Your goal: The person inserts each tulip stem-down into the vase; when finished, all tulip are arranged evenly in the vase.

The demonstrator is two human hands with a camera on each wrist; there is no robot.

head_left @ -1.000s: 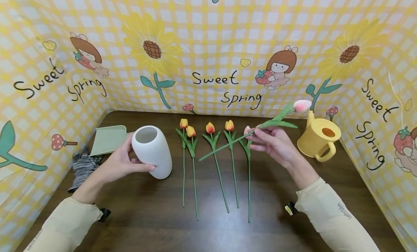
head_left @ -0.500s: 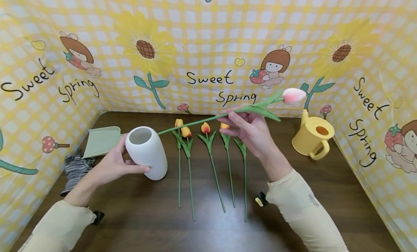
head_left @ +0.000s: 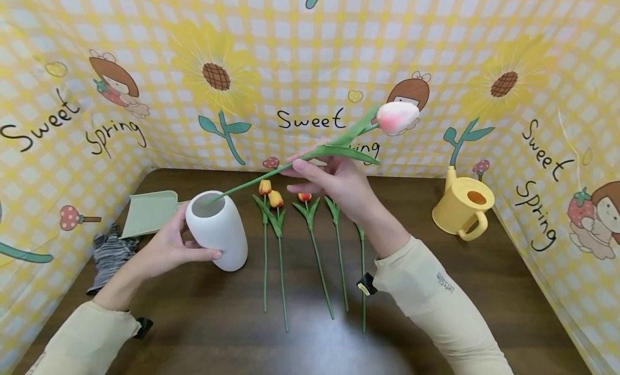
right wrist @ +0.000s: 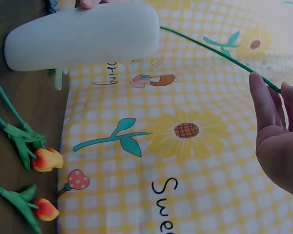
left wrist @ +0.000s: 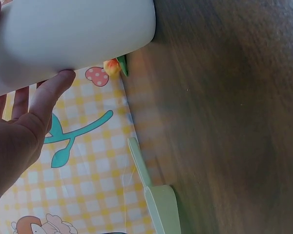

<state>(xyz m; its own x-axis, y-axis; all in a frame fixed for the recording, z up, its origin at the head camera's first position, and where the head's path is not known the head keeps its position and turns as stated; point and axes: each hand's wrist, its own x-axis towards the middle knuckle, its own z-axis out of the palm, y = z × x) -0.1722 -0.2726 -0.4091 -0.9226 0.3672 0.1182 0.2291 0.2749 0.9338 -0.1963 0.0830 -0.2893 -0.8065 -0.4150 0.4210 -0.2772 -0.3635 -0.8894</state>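
Observation:
My left hand [head_left: 167, 246] grips a white vase [head_left: 220, 240] from its left side, thumb across the front; the vase leans a little to the left. Between the thumb and fingers of my right hand [head_left: 341, 186] is the green stem of a pink-and-white tulip [head_left: 398, 118]. That stem slants down leftward, and its lower end is inside the vase mouth. In the right wrist view the stem [right wrist: 210, 48] runs from the fingers to the vase rim. Beneath and beside the right hand lie several more tulips [head_left: 275, 198], partly covered by it.
A yellow watering can [head_left: 457, 208] stands at the right. On the left lie a pale green dustpan [head_left: 151, 213] and a grey striped glove [head_left: 112, 259]. A checked yellow cloth [head_left: 310, 57] hangs around the back and sides of the brown table [head_left: 218, 337].
My right hand has carried the pink-and-white tulip leftward and up, and its stem end has entered the vase mouth. The left hand keeps its hold on the vase.

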